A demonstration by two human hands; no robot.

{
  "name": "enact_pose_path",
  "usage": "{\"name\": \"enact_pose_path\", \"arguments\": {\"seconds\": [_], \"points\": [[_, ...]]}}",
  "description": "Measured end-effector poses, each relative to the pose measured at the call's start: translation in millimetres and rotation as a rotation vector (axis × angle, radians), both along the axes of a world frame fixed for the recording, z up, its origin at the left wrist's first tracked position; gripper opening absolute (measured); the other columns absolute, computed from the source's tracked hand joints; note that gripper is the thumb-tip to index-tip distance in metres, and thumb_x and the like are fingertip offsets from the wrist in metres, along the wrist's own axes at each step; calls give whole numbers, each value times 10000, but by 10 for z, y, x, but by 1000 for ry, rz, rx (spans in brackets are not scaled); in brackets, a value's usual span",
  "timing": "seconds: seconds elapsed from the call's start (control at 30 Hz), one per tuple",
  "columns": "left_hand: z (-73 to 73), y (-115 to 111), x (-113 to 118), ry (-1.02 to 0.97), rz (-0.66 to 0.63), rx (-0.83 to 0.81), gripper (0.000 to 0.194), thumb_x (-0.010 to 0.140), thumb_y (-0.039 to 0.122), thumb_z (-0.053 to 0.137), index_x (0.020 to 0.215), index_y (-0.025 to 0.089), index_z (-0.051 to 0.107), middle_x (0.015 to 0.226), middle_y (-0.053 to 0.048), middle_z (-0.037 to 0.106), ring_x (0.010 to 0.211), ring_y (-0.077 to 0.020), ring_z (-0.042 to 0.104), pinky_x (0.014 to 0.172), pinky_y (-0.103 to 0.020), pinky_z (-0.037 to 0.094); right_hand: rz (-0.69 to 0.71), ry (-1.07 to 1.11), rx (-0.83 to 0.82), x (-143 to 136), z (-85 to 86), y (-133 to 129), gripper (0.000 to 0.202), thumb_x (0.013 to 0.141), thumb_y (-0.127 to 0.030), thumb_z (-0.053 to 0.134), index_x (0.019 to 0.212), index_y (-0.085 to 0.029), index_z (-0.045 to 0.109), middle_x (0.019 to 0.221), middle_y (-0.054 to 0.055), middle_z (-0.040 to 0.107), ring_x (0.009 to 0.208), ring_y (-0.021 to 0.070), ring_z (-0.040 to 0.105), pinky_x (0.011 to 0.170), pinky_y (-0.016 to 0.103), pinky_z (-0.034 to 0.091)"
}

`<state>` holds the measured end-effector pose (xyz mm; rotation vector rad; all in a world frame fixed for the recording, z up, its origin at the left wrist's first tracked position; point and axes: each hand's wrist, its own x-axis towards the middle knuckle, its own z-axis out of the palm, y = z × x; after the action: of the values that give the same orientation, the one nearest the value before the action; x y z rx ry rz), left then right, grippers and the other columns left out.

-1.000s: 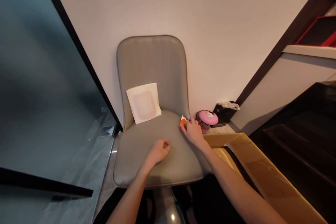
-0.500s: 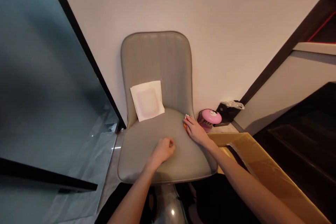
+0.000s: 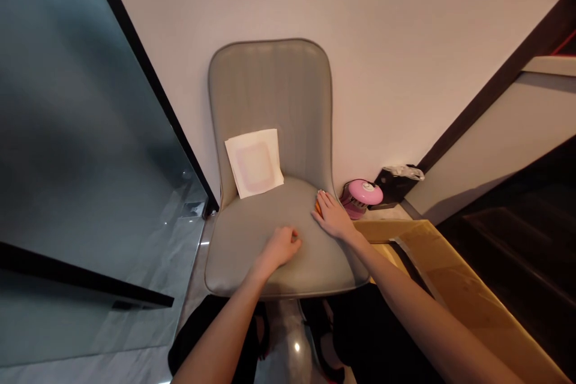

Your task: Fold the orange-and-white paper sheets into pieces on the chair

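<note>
My right hand (image 3: pixel 333 219) lies palm down at the right rear of the grey padded chair (image 3: pixel 252 240), close to where the seat meets the backrest. Under it I have one small orange item (image 3: pixel 318 207), showing only as a sliver in the gap between my thumb and forefinger; the rest is hidden, so I can't tell its shape. These fingers are stretched long and lie near one another, with the thumb apart. Whether they grip the item or merely rest on it, I can't tell.

My left hand (image 3: pixel 281 246) is over the middle of the seat, its fingers curled narrow into a loose fist, thumb near the forefinger. I can't see into the curl.

Beyond it, a white paper sheet (image 3: pixel 256 165) with a faint pinkish rounded square leans against the backrest, its lower edge at the seat; it may be one layer or more.

To my right stands one open cardboard box (image 3: pixel 477 294), with a pale yellowish surface (image 3: pixel 389 254) and a dark strip (image 3: pixel 411 265) visible inside; my forearm crosses in front of it. Past the box, by the wall, sit one pink dome-topped appliance (image 3: pixel 365 192) and, just beside it, one black box (image 3: pixel 391 187) with crumpled clear plastic (image 3: pixel 407 173) at its top.
</note>
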<state>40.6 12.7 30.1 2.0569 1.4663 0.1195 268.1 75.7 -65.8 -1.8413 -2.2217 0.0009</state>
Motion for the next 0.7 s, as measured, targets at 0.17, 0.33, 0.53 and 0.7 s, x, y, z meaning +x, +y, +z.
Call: {"name": "enact_pose_path", "arguments": {"seconds": [0.17, 0.33, 0.53, 0.7], "points": [[5, -17, 16, 26, -35, 31, 279, 909, 243, 567, 1128, 140, 707, 1097, -131, 744, 1023, -235, 683, 890, -308, 494, -12, -19, -16, -16, 22, -10, 770, 996, -522, 278, 1546, 15, 327, 1634, 189, 301, 1525, 310, 245, 1241, 424, 230], [65, -86, 26, 68, -66, 44, 313, 909, 248, 565, 1173, 126, 680, 1177, -145, 706, 1071, -245, 661, 931, -319, 491, -28, -30, -35, -37, 27, -30, 790, 996, -551, 254, 1562, -2, 304, 1642, 178, 289, 1528, 305, 239, 1238, 425, 228], [70, -160, 57, 120, -75, 77, 294, 918, 283, 567, 1169, 165, 664, 1206, -139, 677, 1095, -255, 651, 957, -341, 490, -38, -44, -73, -50, 32, -35, 809, 992, -588, 222, 1574, -30, 292, 1654, 162, 266, 1535, 288, 221, 1245, 424, 200], [127, -188, 97, 170, -97, 72, 296, 928, 281, 561, 1184, 165, 654, 1218, -160, 662, 1130, -277, 646, 982, -372, 485, -42, -52, -89, -59, 33, -27, 812, 988, -593, 218, 1578, -39, 289, 1654, 160, 266, 1532, 291, 230, 1236, 442, 221]]}}
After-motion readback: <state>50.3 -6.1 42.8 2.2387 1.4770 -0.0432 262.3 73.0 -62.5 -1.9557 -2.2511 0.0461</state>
